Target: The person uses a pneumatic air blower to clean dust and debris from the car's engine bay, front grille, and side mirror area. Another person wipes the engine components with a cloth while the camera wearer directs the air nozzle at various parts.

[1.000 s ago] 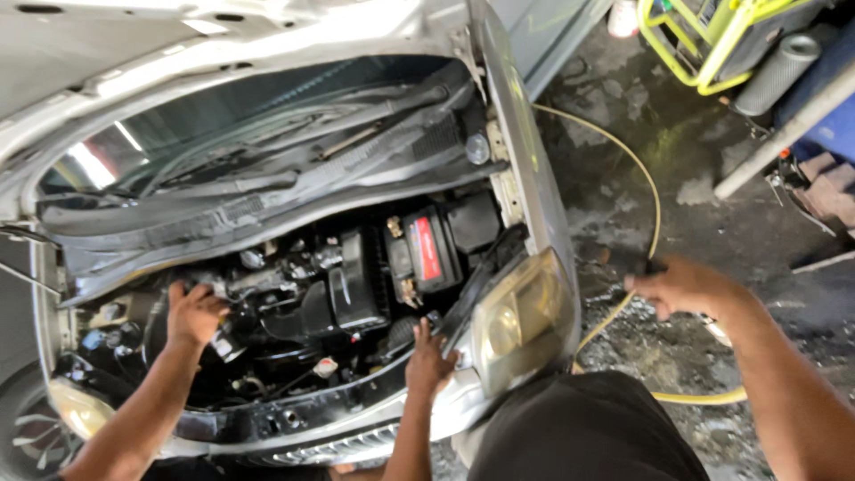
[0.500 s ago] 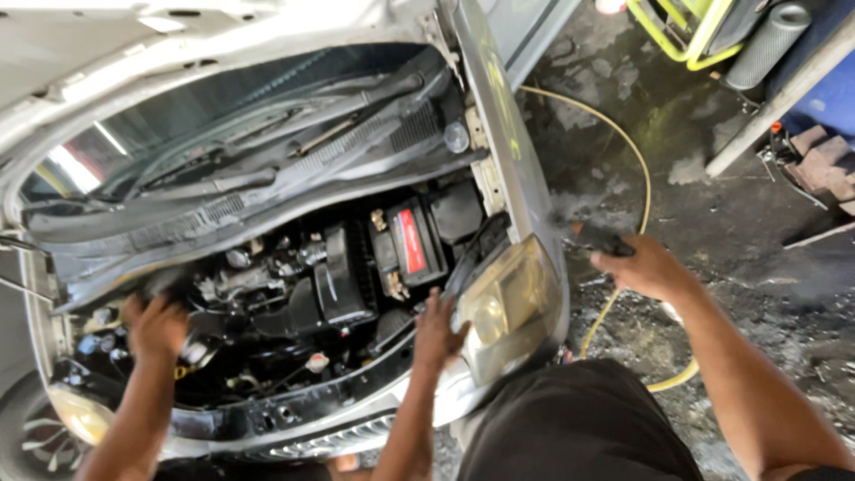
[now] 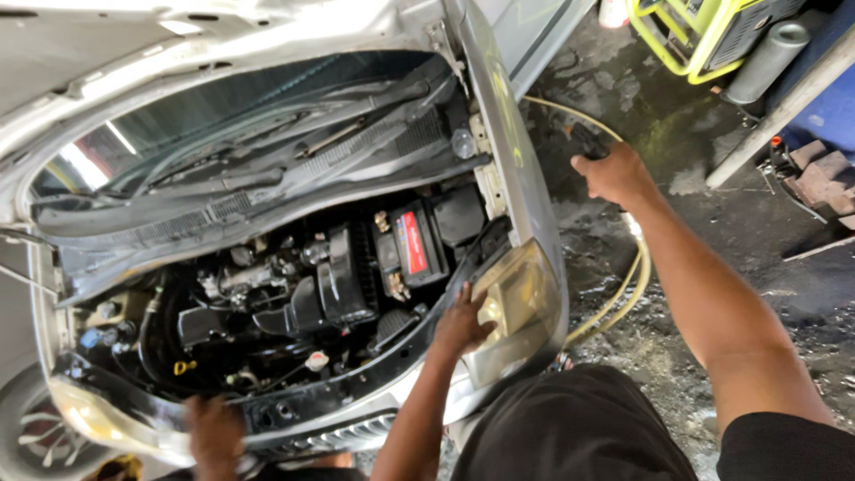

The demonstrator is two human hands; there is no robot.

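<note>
A wet, stained concrete floor (image 3: 677,223) fills the right side of the frame, dark with grime and puddles. At the upper right stands a yellow-green framed machine (image 3: 695,31) beside a grey cylinder (image 3: 766,58). Reddish bricks (image 3: 824,174) lie at the right edge. Daylight glares off the wet patches.

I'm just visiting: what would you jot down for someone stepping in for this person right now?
Right hand: closed around the dark hose nozzle, held out beside the car over wet ground. The yellow hose trails below it.
Left hand: flat on the edge of the headlight.
Another person's hand is low at the car's front.
Done: hood up, engine bay exposed.
Not yet: no water spraying.
</note>
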